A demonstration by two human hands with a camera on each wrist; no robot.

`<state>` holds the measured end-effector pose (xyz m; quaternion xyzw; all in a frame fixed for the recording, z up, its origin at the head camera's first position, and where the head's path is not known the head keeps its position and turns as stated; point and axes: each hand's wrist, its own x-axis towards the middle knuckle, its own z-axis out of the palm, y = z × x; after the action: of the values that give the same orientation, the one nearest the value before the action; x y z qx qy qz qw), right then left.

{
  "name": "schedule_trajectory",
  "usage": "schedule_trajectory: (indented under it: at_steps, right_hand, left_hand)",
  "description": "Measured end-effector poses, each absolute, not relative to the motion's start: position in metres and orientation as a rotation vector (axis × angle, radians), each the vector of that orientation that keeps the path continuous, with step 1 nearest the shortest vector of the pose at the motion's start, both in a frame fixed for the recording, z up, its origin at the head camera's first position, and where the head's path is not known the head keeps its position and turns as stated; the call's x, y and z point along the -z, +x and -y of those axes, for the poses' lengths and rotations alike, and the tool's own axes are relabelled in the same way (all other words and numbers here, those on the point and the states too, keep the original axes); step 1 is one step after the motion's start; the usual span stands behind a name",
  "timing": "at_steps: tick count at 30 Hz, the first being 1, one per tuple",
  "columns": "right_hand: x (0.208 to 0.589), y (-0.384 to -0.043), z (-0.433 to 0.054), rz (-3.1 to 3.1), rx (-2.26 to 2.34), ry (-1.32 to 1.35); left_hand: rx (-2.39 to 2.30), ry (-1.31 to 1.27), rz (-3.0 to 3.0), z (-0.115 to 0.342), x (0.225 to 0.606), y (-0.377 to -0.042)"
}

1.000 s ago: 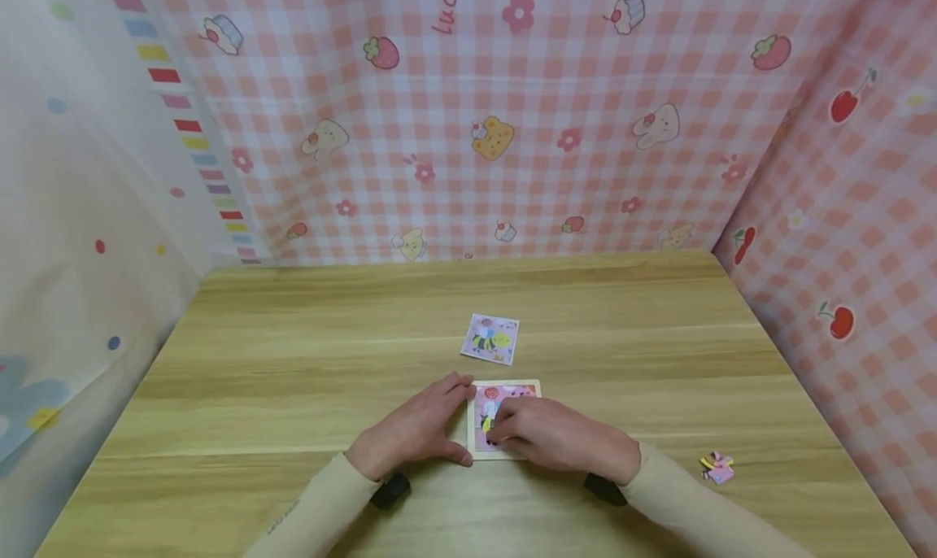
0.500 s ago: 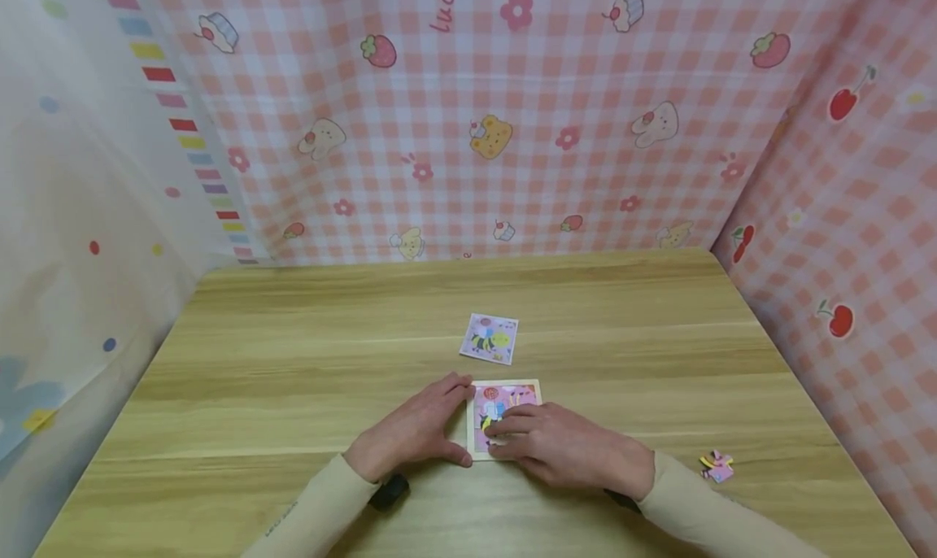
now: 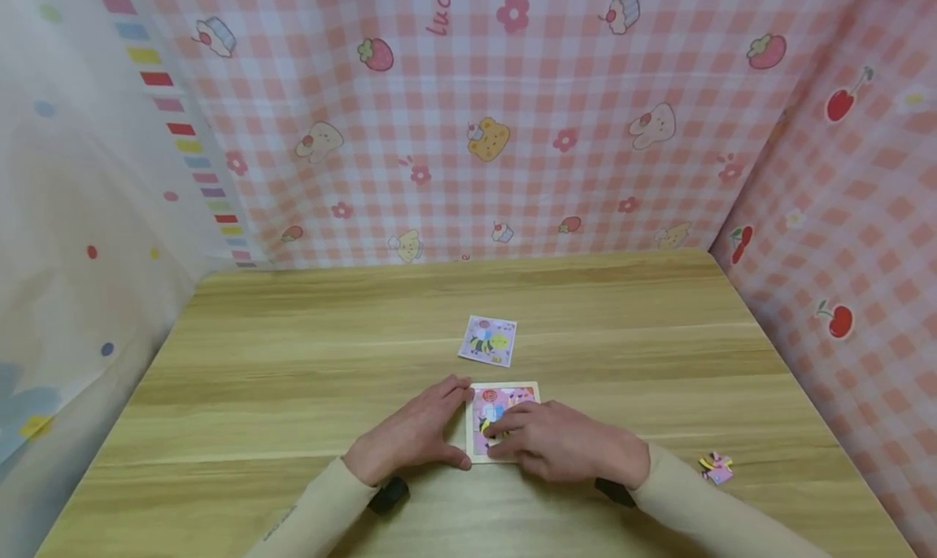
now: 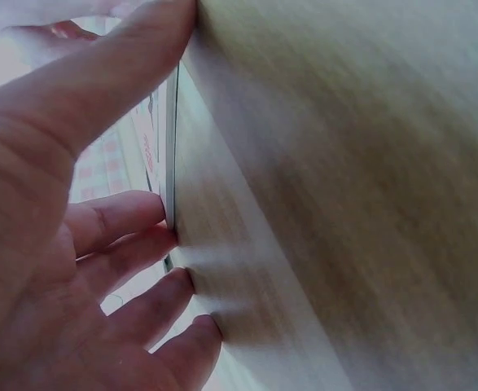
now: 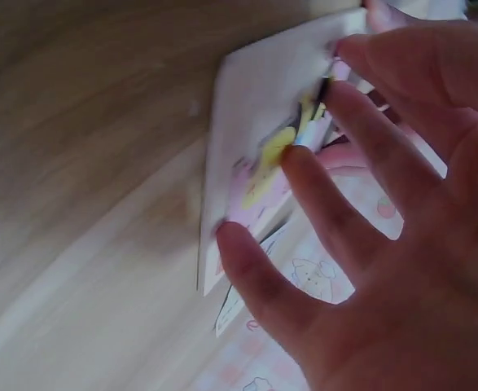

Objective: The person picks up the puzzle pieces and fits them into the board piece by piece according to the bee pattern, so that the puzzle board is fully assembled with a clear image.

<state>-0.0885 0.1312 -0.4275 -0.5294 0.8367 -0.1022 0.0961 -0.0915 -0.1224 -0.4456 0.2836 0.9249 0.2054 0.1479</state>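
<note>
A small square jigsaw puzzle [image 5: 255, 187] of a bee on pink lies in a pale wooden frame [image 3: 469, 428] at the table's near middle. My left hand [image 3: 406, 424] spans the frame's left side, thumb at the near corner and fingertips at the far one. In the left wrist view, the fingers rest loosely along the frame's edge [image 4: 171, 147]. From the right, my right hand [image 3: 567, 440] lies over the puzzle with its fingers spread. Its fingertips [image 5: 296, 156] touch the pieces and the frame's rim, covering the puzzle's lower right part in the head view.
A square card [image 3: 488, 341] with the same bee picture lies just beyond the frame. Loose puzzle pieces [image 3: 716, 468] sit together on the wooden table [image 3: 293, 338] at the right. Printed curtains [image 3: 556, 94] enclose the table's back and sides.
My right hand's fingers were bunched over the puzzle a second ago; they have since spread out flatter across it. The left hand has kept its place at the frame.
</note>
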Motion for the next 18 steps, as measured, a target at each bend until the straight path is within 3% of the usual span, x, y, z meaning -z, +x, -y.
schedule_trajectory:
  at_steps: [18]
  right_hand:
    - [0.411, -0.085, -0.173, -2.588, 0.775, -1.216]
  left_hand:
    - [-0.586, 0.767, -2.654, 0.120, 0.448, -0.092]
